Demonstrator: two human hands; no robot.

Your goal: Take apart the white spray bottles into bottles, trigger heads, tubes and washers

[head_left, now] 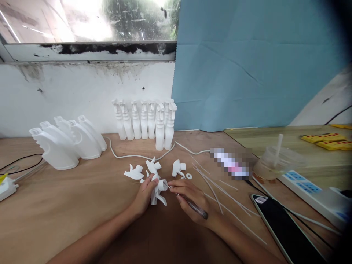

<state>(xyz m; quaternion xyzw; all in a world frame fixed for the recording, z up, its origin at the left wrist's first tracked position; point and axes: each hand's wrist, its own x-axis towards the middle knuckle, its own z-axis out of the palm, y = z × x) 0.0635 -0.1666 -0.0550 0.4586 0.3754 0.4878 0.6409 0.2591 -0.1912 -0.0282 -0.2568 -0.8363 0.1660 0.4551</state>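
Note:
My left hand (145, 193) is closed around a white trigger spray head (157, 190), its round collar turned to the right. In my right hand (192, 198) is a screwdriver-like tool with a clear, dark-tinted handle (197, 209). The tool's thin metal tip reaches the collar opening; how far inside it goes I cannot tell. Just beyond my hands lie loose spray heads, one at the left (134, 172), one in the middle (153, 165) and one at the right (178, 168). A small white ring (189, 176) rests beside the right one.
White bottles without heads (63, 146) stand at the left. Several spray bottles with heads (136, 123) line the wall. Thin white tubes (220, 189) lie right of my hands. Further right are a phone (283, 227), a power strip (305, 187) and a plastic cup (271, 161) with a straw.

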